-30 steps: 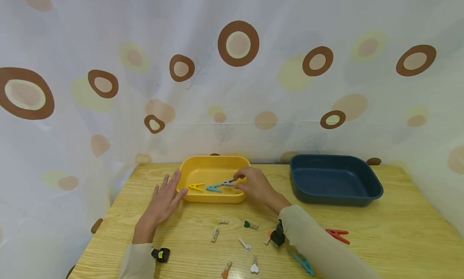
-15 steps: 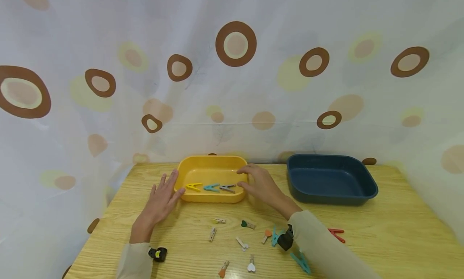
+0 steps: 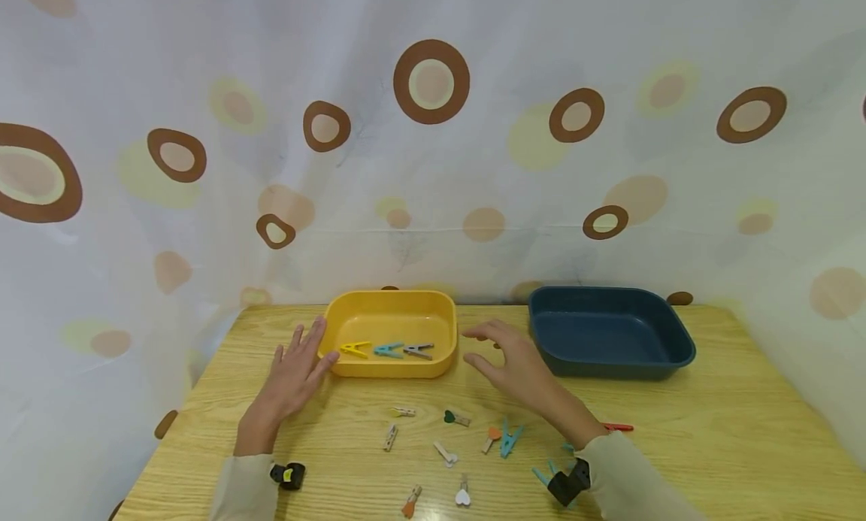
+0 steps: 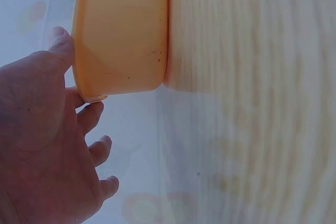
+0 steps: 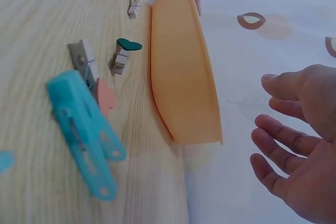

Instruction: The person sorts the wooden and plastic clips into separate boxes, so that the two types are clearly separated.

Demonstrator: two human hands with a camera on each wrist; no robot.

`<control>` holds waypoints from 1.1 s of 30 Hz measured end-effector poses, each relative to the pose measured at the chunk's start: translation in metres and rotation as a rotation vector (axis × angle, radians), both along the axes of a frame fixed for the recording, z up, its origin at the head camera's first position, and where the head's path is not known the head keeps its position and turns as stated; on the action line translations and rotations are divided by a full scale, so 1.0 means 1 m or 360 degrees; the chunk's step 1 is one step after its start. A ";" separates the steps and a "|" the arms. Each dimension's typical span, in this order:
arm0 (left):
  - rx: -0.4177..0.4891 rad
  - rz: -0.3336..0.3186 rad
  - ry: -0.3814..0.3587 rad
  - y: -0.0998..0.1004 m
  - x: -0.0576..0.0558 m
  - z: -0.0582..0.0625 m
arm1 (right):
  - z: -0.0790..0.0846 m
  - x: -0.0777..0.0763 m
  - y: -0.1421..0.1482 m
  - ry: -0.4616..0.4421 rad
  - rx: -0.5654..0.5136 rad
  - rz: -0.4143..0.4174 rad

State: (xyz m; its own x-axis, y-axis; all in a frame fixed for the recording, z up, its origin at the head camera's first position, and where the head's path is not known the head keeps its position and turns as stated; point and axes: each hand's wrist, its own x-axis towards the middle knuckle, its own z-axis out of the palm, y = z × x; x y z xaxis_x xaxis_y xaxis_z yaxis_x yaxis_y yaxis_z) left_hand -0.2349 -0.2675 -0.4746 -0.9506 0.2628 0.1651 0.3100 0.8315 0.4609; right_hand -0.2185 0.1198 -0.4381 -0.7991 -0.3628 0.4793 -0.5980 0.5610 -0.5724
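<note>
Loading yellow tray point(image 3: 389, 370) was judged underway; left hand point(image 3: 291, 377) and right hand point(image 3: 519, 367) grip found apart; teal clip point(image 3: 508, 443), tray's four o'clock, judged needed.

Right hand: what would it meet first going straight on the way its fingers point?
The right hand would likely meet the yellow tray, right side first, though height is unclear.

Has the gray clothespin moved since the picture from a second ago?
Yes: in the head view, the gray clothespin has moved downward, nearer the yellow tray's front wall.
</note>
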 end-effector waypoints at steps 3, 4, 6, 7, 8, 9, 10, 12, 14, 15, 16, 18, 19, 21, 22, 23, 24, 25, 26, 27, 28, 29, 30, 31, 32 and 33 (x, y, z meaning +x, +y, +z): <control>-0.0006 -0.0001 -0.0001 0.000 0.001 0.000 | -0.002 0.010 0.010 0.0045 -0.0004 -0.0025; -0.0008 -0.0001 -0.0003 0.000 0.001 0.000 | -0.003 0.013 0.014 0.0055 -0.0005 -0.0030; -0.0012 0.0000 -0.0009 0.000 0.001 0.000 | -0.005 0.020 0.021 0.0055 -0.0004 -0.0042; -0.0010 0.0001 -0.0011 -0.001 0.001 0.000 | -0.005 0.023 0.024 0.0045 -0.0005 -0.0046; -0.0011 0.0002 -0.0014 -0.001 0.001 0.000 | -0.006 0.026 0.027 0.0034 -0.0006 -0.0049; -0.0013 0.0005 -0.0019 -0.001 0.001 0.000 | -0.008 0.029 0.031 0.0024 -0.0003 -0.0055; -0.0014 0.0007 -0.0020 -0.001 0.001 0.000 | -0.009 0.032 0.034 0.0014 0.0000 -0.0063; -0.0014 0.0009 -0.0022 -0.001 0.002 0.000 | -0.011 0.038 0.041 -0.0005 0.0002 -0.0073; -0.0012 0.0008 -0.0026 -0.001 0.002 0.001 | -0.013 0.044 0.049 -0.0011 0.0010 -0.0085; -0.0010 0.0007 -0.0028 -0.001 0.002 0.001 | -0.013 0.047 0.053 -0.0014 0.0016 -0.0096; -0.0007 0.0006 -0.0029 -0.001 0.002 0.002 | -0.014 0.050 0.056 -0.0018 0.0018 -0.0107; -0.0003 0.0003 -0.0029 -0.001 0.002 0.002 | -0.015 0.055 0.065 -0.0040 0.0027 -0.0131; -0.0002 0.0000 -0.0025 -0.001 0.002 0.003 | -0.016 0.058 0.069 -0.0053 0.0035 -0.0147; -0.0002 -0.0001 -0.0023 -0.001 0.002 0.003 | -0.017 0.063 0.076 -0.0073 0.0056 -0.0177; -0.0004 -0.0001 -0.0021 -0.001 0.002 0.002 | -0.018 0.065 0.080 -0.0080 0.0061 -0.0187; -0.0005 -0.0002 -0.0020 -0.001 0.002 0.002 | -0.018 0.068 0.083 -0.0086 0.0066 -0.0194; -0.0004 -0.0003 -0.0022 -0.001 0.001 0.002 | -0.019 0.070 0.087 -0.0090 0.0067 -0.0196; -0.0002 -0.0004 -0.0023 -0.001 0.001 0.002 | -0.019 0.073 0.090 -0.0097 0.0065 -0.0198; -0.0003 -0.0002 -0.0025 -0.001 0.001 0.001 | -0.020 0.075 0.093 -0.0098 0.0062 -0.0196; 0.0005 -0.0002 -0.0022 0.000 0.001 0.001 | -0.020 0.078 0.096 -0.0112 0.0053 -0.0194; 0.0006 -0.0001 -0.0022 0.000 0.001 0.002 | -0.021 0.080 0.099 -0.0135 0.0042 -0.0195; 0.0010 -0.0001 -0.0021 0.000 0.001 0.002 | -0.021 0.083 0.102 -0.0153 0.0036 -0.0199; 0.0012 -0.0001 -0.0023 0.001 0.001 0.002 | -0.022 0.085 0.106 -0.0160 0.0036 -0.0205; 0.0015 -0.0001 -0.0019 0.001 0.002 0.002 | -0.024 0.086 0.109 -0.0160 0.0037 -0.0204; 0.0016 -0.0001 -0.0020 0.002 0.002 0.002 | -0.025 0.087 0.113 -0.0154 0.0035 -0.0198; 0.0016 -0.0001 -0.0023 0.002 0.002 0.002 | -0.027 0.088 0.116 -0.0152 0.0035 -0.0191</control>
State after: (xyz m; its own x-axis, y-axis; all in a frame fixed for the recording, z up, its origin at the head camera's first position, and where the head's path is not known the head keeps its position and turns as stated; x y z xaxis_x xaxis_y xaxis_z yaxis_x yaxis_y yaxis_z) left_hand -0.2333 -0.2658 -0.4723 -0.9526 0.2621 0.1543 0.3041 0.8265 0.4737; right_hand -0.1307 0.2356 -0.4648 -0.8788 -0.2716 0.3923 -0.4696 0.6381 -0.6102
